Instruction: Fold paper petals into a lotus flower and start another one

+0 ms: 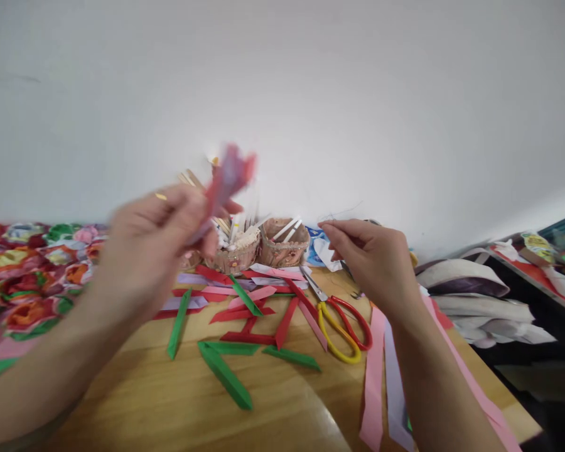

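Note:
My left hand is raised over the table, closed around a gathered bundle of red and lilac fabric strips, blurred by motion. Off to the right, my right hand pinches with thumb and forefinger. A thin dark thread shows at its fingertips; whether a needle is there too is too small to tell. Between and below the hands lie scissors with one yellow and one red handle. Folded green strips and red strips are scattered on the wooden table.
Two small baskets with sticks and white tools stand against the wall. Many colourful fabric flowers are massed at the left. Long pink strips run along the right side. Beyond the table's right edge are stacked whitish cloth pieces.

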`<act>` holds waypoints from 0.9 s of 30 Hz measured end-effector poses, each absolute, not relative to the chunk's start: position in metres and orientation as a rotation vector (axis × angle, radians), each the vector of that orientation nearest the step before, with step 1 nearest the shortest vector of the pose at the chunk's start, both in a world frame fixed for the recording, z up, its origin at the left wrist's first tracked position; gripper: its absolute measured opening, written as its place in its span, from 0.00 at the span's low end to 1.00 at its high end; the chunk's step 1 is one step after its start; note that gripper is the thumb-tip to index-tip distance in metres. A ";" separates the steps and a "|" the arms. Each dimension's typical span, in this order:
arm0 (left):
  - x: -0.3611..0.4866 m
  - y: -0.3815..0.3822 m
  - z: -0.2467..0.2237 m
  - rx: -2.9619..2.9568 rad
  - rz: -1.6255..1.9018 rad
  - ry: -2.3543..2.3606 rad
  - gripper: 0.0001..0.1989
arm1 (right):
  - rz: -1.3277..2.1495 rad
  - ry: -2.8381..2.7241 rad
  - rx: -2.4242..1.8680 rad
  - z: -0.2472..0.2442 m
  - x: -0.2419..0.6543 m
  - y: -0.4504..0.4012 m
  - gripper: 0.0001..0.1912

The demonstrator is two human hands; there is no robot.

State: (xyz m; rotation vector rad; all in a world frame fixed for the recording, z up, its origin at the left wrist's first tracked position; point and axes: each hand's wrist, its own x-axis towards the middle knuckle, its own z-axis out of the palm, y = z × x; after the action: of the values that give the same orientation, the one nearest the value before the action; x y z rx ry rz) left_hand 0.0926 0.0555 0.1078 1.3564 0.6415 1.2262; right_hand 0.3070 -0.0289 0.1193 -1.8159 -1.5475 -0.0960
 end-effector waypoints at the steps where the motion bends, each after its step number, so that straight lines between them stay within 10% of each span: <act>1: 0.101 0.053 0.106 1.409 1.143 0.632 0.11 | -0.065 -1.552 -1.806 0.120 0.302 -0.029 0.13; 27: 0.129 0.049 0.092 0.805 0.552 0.376 0.10 | -0.487 -1.618 -1.960 0.110 0.272 -0.014 0.16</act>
State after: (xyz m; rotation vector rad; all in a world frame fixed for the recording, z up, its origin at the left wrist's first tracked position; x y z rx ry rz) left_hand 0.1295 0.0487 0.0921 0.8054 0.3765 0.5515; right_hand 0.2723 -0.0140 0.1098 -1.9597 -1.6182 -0.4870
